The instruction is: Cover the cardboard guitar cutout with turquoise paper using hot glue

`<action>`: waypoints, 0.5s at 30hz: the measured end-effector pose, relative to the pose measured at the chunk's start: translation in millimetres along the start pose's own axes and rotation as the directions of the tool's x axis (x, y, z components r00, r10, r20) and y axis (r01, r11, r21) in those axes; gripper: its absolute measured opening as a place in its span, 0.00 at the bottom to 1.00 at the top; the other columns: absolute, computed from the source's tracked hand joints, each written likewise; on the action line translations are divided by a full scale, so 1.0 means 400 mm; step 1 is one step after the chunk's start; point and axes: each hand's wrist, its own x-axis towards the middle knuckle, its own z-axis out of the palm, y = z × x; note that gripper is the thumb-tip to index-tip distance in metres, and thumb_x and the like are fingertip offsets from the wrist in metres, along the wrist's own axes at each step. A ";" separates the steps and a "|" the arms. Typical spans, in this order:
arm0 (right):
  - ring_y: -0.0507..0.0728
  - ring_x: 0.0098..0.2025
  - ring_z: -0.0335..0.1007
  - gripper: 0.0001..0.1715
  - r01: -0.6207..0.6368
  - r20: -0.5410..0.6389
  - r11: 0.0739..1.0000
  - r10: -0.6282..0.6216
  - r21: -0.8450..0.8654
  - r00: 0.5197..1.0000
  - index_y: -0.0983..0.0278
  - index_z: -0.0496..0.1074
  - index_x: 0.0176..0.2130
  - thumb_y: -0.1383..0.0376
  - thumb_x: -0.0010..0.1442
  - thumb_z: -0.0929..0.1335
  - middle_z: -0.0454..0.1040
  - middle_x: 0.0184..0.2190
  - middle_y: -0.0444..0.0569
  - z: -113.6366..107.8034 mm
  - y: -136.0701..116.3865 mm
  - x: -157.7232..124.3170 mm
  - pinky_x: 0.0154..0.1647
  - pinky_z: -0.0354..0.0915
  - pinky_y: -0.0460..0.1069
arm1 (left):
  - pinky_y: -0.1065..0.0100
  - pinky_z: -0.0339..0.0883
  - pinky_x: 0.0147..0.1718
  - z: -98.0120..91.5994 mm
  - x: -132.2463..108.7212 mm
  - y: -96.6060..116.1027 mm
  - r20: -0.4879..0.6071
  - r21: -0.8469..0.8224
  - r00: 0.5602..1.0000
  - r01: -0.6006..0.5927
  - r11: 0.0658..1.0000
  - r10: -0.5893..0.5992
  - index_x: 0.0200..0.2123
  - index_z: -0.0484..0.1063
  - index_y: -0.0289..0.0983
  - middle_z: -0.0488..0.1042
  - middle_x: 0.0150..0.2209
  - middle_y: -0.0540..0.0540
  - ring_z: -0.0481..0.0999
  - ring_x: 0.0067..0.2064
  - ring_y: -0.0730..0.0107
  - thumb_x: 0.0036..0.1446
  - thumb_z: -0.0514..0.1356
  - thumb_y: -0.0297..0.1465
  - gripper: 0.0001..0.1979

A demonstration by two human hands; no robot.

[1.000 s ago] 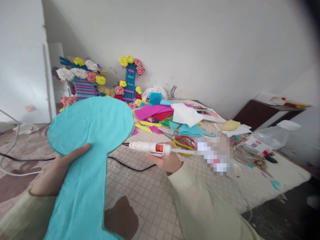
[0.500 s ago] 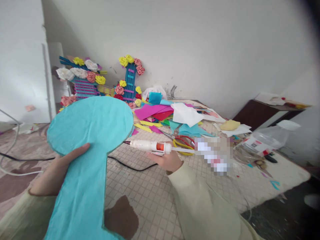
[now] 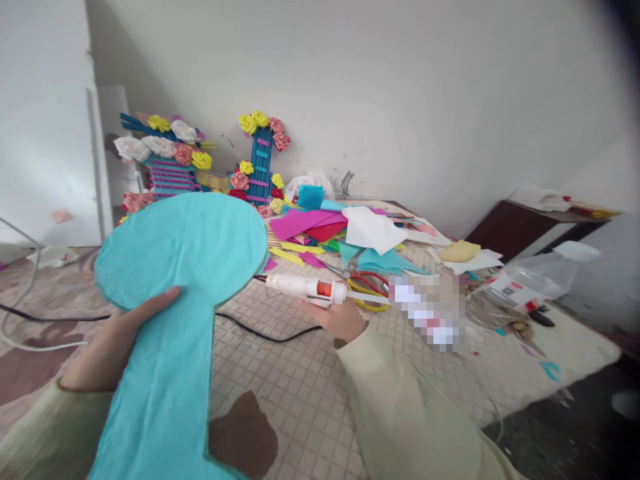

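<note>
My left hand [image 3: 133, 323] grips a large turquoise paper-covered cutout [image 3: 185, 267] with a round head and a straight neck. The thumb lies on its front face; the other fingers are hidden behind it. In my right hand [image 3: 340, 320] is a white glue gun [image 3: 305, 288] with an orange window and a glue stick [image 3: 367, 297] poking out of its rear. The gun's dark nozzle points left, close to the right edge of the round head; whether it touches there I cannot tell. Its fingers wrap the handle, mostly hidden from me.
Coloured paper sheets [image 3: 320, 223] lie heaped at the back, near red- and yellow-handled tools [image 3: 370, 287]. Paper-flower decorations [image 3: 260, 160] lean on the wall. A clear plastic bottle [image 3: 525, 287] lies at right beside a blurred patch. A black cord [image 3: 270, 335] crosses the tabletop.
The glue gun in my right hand has shifted slightly to the right along the cutout's edge. My left hand and the cutout are nearly still.
</note>
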 end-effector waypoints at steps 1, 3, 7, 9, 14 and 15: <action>0.54 0.24 0.64 0.16 -0.026 0.004 0.999 0.026 0.033 1.000 0.62 0.70 0.18 0.60 0.54 0.64 0.67 0.16 0.46 -0.001 0.001 0.001 0.31 0.61 0.50 | 0.56 0.72 0.17 0.000 0.000 0.000 -0.005 0.003 1.000 0.004 1.000 -0.004 0.49 0.64 0.33 0.76 0.21 0.47 0.76 0.20 0.55 0.49 0.59 0.23 0.21; 0.55 0.25 0.65 0.15 -0.088 0.006 0.991 0.087 0.098 0.996 0.62 0.70 0.18 0.60 0.52 0.66 0.67 0.16 0.46 -0.001 0.004 0.003 0.31 0.61 0.49 | 0.56 0.73 0.18 0.000 0.002 0.000 -0.008 -0.001 1.000 0.010 1.000 -0.010 0.49 0.64 0.34 0.75 0.21 0.47 0.76 0.21 0.56 0.49 0.59 0.23 0.22; 0.54 0.23 0.65 0.11 -0.235 -0.026 0.947 0.246 0.219 0.969 0.64 0.69 0.21 0.62 0.51 0.66 0.67 0.16 0.45 0.002 0.006 0.016 0.27 0.62 0.48 | 0.57 0.74 0.24 -0.003 0.004 0.000 0.022 -0.076 0.999 0.027 0.997 -0.025 0.49 0.65 0.35 0.76 0.22 0.48 0.76 0.22 0.59 0.49 0.58 0.22 0.22; 0.52 0.19 0.63 0.09 -0.395 0.030 0.796 0.431 0.459 0.902 0.65 0.68 0.22 0.62 0.50 0.66 0.66 0.16 0.44 0.001 0.004 0.025 0.22 0.62 0.47 | 0.57 0.74 0.23 -0.011 0.004 0.003 0.029 -0.103 0.999 0.038 0.994 -0.035 0.49 0.65 0.35 0.76 0.22 0.48 0.75 0.21 0.61 0.48 0.59 0.22 0.22; 0.49 0.19 0.65 0.11 -0.531 0.260 0.347 0.591 0.773 0.763 0.66 0.67 0.30 0.61 0.47 0.66 0.71 0.28 0.47 -0.003 -0.009 0.048 0.16 0.60 0.44 | 0.60 0.70 0.13 -0.059 0.016 0.009 0.030 -0.191 0.997 0.074 0.979 -0.070 0.47 0.66 0.35 0.72 0.17 0.51 0.70 0.13 0.63 0.47 0.60 0.25 0.21; 0.49 0.20 0.65 0.13 -0.538 0.290 0.286 0.599 0.793 0.746 0.66 0.67 0.33 0.61 0.47 0.66 0.71 0.29 0.47 0.001 -0.013 0.053 0.16 0.60 0.44 | 0.61 0.69 0.12 -0.072 0.021 0.008 0.033 -0.236 0.998 0.068 0.969 -0.061 0.46 0.67 0.35 0.71 0.16 0.51 0.69 0.13 0.63 0.47 0.60 0.25 0.19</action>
